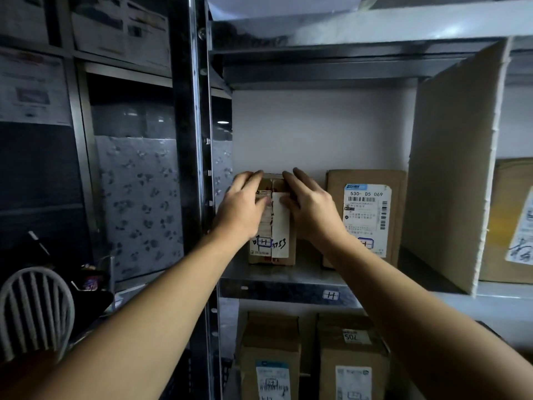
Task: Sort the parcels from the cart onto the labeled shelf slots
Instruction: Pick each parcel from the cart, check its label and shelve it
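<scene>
Both hands are up at the shelf [288, 277], and here is the small parcel [274, 249], standing upright on the metal board at the left end of the slot, close to the dark upright post [184, 140]. The left hand [242, 206] flanks it on the left and the right hand [311, 209] on the right, so the box sits squarely between the two palms.

The left fingers [251, 179] lie close together and nearly straight, reaching over the top left corner. The right fingers [297, 177] mirror them on the top right corner. Both thumbs press flat against the white label on the front face. It reads as pressing from both sides, not a pinch.

Below the hands the label carries handwriting and a boxed, H-like mark. A small tag [331, 295] on the shelf's front edge shows a similar mark.

Just to the right, apart from the small one, stands a second parcel [366, 215], taller, its label printed "530- D5 069". Beyond it a cardboard divider [450, 168] stands on edge and closes off the slot, and another brown parcel [510, 220] shows on the far side of it.

On the shelf below stand two more labelled boxes [271, 350], side by side. At lower left there is the back of a white spindle chair [34, 310].
</scene>
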Motion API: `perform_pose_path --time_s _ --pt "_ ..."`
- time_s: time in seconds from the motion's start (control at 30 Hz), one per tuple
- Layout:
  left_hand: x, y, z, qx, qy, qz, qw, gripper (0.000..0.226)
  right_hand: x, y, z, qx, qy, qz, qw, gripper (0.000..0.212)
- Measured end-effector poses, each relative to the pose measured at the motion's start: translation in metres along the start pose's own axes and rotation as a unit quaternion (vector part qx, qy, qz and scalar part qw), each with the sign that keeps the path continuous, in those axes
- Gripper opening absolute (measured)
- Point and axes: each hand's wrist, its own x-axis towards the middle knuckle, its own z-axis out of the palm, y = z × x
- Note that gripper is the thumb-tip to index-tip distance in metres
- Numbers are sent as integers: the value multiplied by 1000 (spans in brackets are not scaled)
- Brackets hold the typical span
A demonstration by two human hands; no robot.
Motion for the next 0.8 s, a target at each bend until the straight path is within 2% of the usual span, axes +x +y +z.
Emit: perform_pose_path --time_s 0.23,0.43,0.5,0.67,0.8 --pt "1 0 0 6 0 -8 1000 55 0 -3 -5 -48 -11 -38 998 46" --pt "-1 3 -5 -21 4 -17 1000 55 -2 -10 -18 -98 -50 -46 993 55" --pt "-2 5 -7 -38 18 -17 999 56 -8 -11 -30 -117 -38 -50 991 56" --pt "-2 20 -16 -63 95 70 991 49 -31 7 -68 -179 33 -93 979 48" --pt "3 57 -6 -34 74 171 982 49 -45 49 -107 -227 54 -54 971 48"
